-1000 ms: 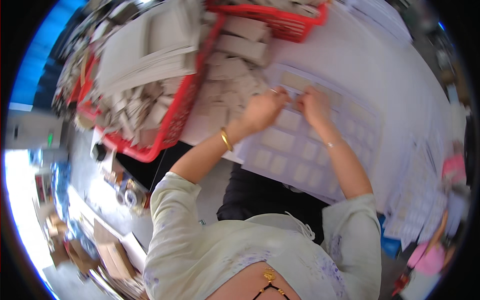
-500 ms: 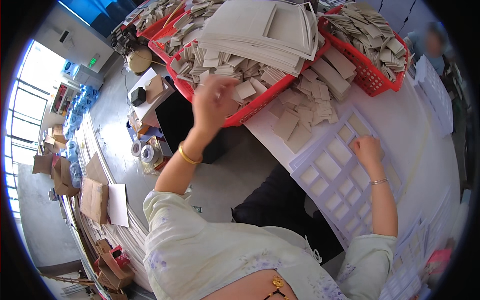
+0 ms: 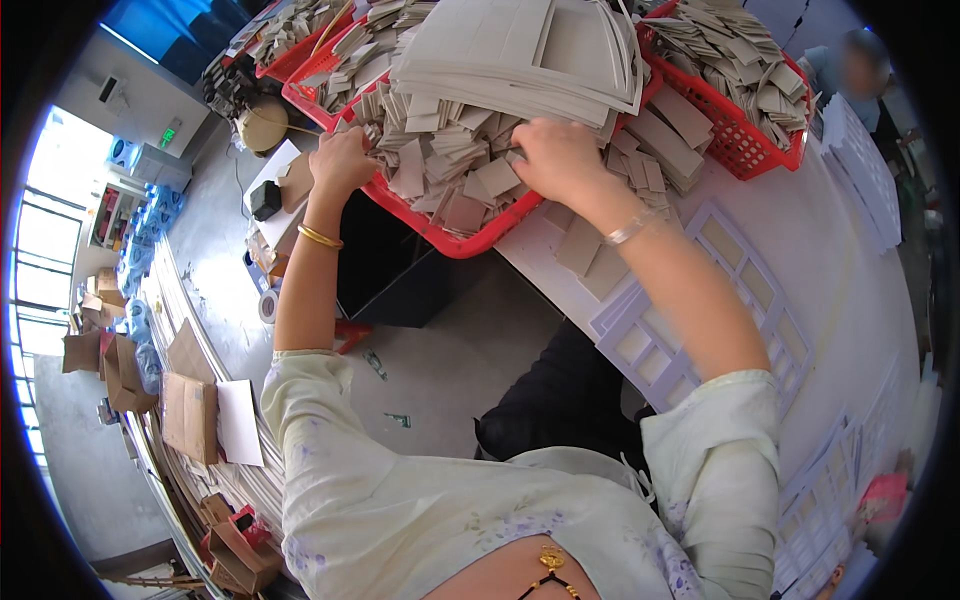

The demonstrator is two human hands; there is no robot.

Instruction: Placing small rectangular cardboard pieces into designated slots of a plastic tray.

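Observation:
A red plastic basket [image 3: 455, 243] heaped with small grey cardboard pieces [image 3: 495, 178] stands at the table's edge in front of me. My left hand [image 3: 343, 160] is closed over the basket's left rim, its fingertips partly hidden. Across the heap, my right hand [image 3: 562, 160] lies over the right rim with fingers curled inward, close against the cardboard pieces; its grip is partly hidden. A stack of large grey cardboard sheets [image 3: 480, 50] rests on top of the heap. Under my right forearm lies a white frame sheet [image 3: 735, 250] with rectangular openings.
Another red basket [image 3: 740, 125] of cardboard pieces stands at the right, with more at the far left. Loose cardboard pieces [image 3: 590, 250] lie beside my basket. More white frame sheets [image 3: 860, 165] are stacked at the right, near another person [image 3: 845, 75]. A black box [image 3: 385, 270] stands below left.
My right hand has left the white frame sheet and reached across to the basket's right side. My left hand has moved left from above the cardboard pieces onto the left rim.

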